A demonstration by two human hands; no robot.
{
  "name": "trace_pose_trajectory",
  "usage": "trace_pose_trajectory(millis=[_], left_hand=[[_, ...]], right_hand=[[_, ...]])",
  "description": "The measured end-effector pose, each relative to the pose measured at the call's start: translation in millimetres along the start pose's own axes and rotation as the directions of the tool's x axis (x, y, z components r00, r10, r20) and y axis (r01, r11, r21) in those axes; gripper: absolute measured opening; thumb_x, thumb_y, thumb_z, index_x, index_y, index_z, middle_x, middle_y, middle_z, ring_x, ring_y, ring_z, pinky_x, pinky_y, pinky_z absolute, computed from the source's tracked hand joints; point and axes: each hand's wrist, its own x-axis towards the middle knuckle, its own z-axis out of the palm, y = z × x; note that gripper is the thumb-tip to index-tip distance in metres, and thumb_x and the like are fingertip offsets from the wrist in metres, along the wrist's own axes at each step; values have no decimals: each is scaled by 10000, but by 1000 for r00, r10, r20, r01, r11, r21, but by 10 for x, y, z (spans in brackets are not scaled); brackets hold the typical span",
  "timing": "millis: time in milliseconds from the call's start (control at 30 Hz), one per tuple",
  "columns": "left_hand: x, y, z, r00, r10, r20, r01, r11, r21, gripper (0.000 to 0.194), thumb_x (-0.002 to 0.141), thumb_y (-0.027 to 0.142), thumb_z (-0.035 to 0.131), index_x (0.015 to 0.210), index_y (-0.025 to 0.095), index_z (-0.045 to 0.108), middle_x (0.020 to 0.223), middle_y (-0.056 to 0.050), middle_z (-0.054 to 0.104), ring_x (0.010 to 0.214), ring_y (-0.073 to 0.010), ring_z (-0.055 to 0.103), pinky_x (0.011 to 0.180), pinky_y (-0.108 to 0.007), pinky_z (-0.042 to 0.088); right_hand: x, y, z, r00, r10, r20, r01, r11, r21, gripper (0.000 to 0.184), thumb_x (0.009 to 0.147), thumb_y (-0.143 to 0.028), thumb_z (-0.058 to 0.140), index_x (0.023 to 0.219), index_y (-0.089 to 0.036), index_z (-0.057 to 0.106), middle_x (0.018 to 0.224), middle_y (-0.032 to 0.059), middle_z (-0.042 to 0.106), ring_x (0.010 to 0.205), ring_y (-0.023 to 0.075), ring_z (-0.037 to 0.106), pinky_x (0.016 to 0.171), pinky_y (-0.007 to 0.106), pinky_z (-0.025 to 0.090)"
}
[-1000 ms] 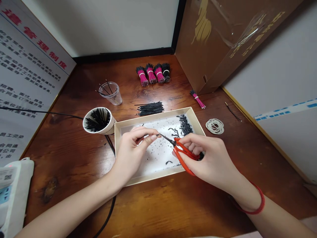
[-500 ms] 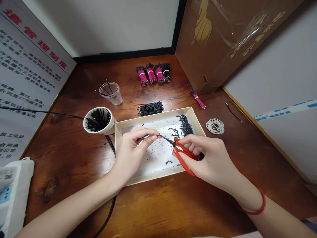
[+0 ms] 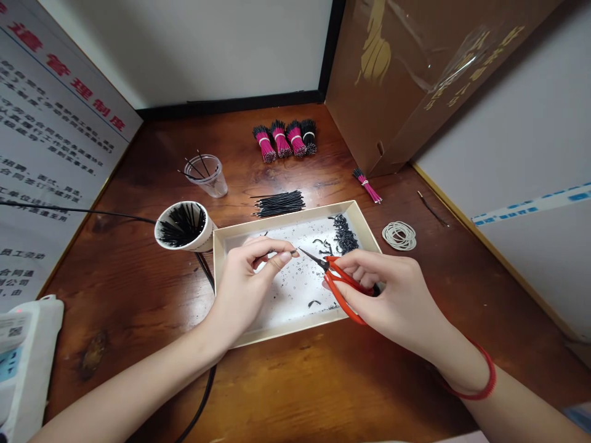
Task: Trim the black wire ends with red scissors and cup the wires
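Observation:
Over the left part of a shallow cardboard tray (image 3: 277, 335), my left hand (image 3: 249, 280) pinches a thin black wire (image 3: 294, 251) between thumb and forefinger. Only the wire's tip shows; most of it is hidden by the fingers. My right hand (image 3: 390, 286) is wrapped round the handles of red-handled scissors (image 3: 344, 298). Their narrow dark blades point left at the wire's tip, a small gap away from it. Black trimmings (image 3: 344, 234) are heaped in the tray's far right corner, with tiny scraps scattered over its white bottom.
Behind the tray lies a pile of black wires (image 3: 279, 203). A paper cup (image 3: 184, 224) full of black wires and a clear plastic cup (image 3: 207, 175) stand left. Tied pink-and-black bundles (image 3: 279, 140) lie at the back. Rubber bands (image 3: 399, 236) rest right; a brown box (image 3: 397, 80) stands behind.
The scissors' tips have drawn slightly back to the right from the wire's end, leaving a small gap. My left hand has stayed in place, still pinching the wire.

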Motion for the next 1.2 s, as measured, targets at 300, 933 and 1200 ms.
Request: trace_pose_trajectory(millis=[300,933,1200], left_hand=[[36,-10,14,993,-114,37,119,941,-318,163,858,262,592,737,174,528,683,26,474,642,-100,425,606,-218,362],[40,9,18,981,-172,87,186,966,-179,326,773,411,666,622,174,500,552,61,366,489,-75,285,464,-243,218],[15,26,17,976,-180,120,191,978,-83,487,726,506,705,558,197,368,533,69,285,509,-84,259,484,-243,203]], right_hand=[[-30,7,21,991,-112,-77,99,983,-155,67,758,-156,640,751,-206,595,572,-36,594,488,97,519,453,221,423],[-78,99,-36,939,-336,-76,261,838,-480,68,847,-174,611,879,-190,668,851,46,754,688,166,705,577,264,517],[-61,137,-79,961,-233,-147,168,918,-358,111,817,-152,637,914,-205,625,723,12,687,583,134,611,526,262,462]])
